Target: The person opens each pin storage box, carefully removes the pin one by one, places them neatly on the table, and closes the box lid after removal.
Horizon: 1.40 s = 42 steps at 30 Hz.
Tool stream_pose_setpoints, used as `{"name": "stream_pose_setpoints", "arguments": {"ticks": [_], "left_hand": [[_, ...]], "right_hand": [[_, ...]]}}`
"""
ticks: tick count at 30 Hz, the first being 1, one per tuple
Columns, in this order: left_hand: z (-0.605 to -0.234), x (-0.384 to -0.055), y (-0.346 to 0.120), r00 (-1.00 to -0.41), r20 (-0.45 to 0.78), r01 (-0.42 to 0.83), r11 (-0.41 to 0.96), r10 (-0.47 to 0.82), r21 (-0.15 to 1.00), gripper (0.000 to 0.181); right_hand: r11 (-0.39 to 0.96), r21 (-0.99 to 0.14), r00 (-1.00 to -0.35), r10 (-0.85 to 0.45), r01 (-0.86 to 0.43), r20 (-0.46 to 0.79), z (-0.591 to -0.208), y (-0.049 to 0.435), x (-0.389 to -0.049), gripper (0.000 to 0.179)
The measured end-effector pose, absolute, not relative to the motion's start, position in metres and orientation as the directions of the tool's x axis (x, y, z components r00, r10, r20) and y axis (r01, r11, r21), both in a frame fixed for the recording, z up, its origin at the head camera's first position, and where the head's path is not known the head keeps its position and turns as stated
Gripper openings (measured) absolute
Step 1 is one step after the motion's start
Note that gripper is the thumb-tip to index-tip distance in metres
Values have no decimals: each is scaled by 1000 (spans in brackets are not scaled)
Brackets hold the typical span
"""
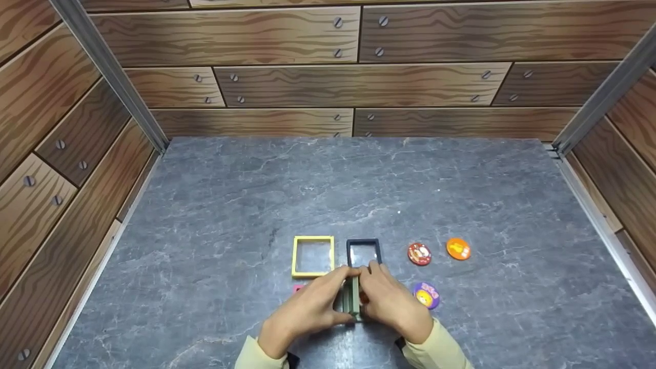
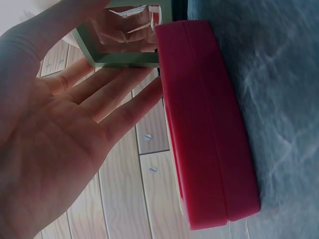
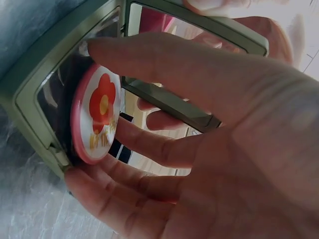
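A green hinged display frame (image 1: 353, 300) with clear film windows stands unfolded at the table's front middle. My left hand (image 1: 305, 310) holds its raised half between thumb and fingers; in the left wrist view that green half (image 2: 124, 59) shows past the palm. On the film of the other half, in the right wrist view, lies a round badge (image 3: 102, 112) with a red flower and pink rim. My right hand (image 1: 392, 302) grips this badge at its edges, thumb on one side and fingers on the other. The head view hides the badge behind my hands.
A pink-red case (image 2: 204, 124) lies beside my left hand. Beyond the hands are a yellow frame (image 1: 294, 259) and a dark navy frame (image 1: 363, 240). To the right lie a red badge (image 1: 419, 254), an orange badge (image 1: 458, 249) and a purple badge (image 1: 426, 295).
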<state>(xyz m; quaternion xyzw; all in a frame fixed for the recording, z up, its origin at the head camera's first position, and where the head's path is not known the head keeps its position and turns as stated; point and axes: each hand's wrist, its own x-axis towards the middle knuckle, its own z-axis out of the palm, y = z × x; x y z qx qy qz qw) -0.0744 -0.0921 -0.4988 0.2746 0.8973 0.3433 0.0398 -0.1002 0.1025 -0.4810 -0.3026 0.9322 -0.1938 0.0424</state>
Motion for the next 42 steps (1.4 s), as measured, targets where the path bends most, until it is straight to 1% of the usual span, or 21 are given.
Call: {"name": "stream_pose_setpoints", "arguments": {"ticks": [4, 10, 15, 19, 23, 26, 33, 35, 37, 40, 42], "left_hand": [[-499, -74, -93, -843, 125, 476, 618, 523, 626, 78], [-497, -74, -94, -845, 116, 468, 617, 522, 632, 79], [-496, -74, -94, -848, 106, 455, 611, 519, 648, 78], [-496, -75, -95, -848, 107, 456, 610, 519, 648, 77], [-495, -76, -95, -849, 100, 451, 613, 518, 648, 79], [-496, -76, -95, -849, 97, 449, 612, 520, 651, 78], [-497, -77, -95, -852, 92, 440, 611, 515, 658, 75], [-497, -76, -94, -854, 88, 437, 615, 513, 656, 76], [-497, -75, -94, -853, 83, 436, 617, 515, 655, 77], [-497, -74, -93, -852, 81, 438, 620, 517, 651, 78], [-497, -73, -92, -852, 79, 439, 623, 517, 647, 77]], "right_hand": [[751, -383, -821, -570, -538, 35, -481, 101, -100, 33], [782, -319, -831, -555, -535, 34, -481, 95, -99, 30], [798, -288, -839, -542, -529, 39, -481, 91, -96, 37], [801, -256, -837, -543, -541, 72, -482, 89, -95, 40], [792, -246, -829, -549, -558, 111, -483, 90, -93, 33], [789, -266, -830, -547, -554, 105, -483, 91, -92, 29], [781, -290, -827, -557, -553, 76, -483, 92, -95, 29], [771, -327, -825, -562, -546, 53, -482, 94, -98, 24], [749, -389, -818, -574, -537, 24, -479, 99, -102, 19], [715, -495, -807, -589, -495, -44, -471, 110, -109, 16], [698, -536, -798, -598, -476, -70, -465, 122, -116, 14]]}}
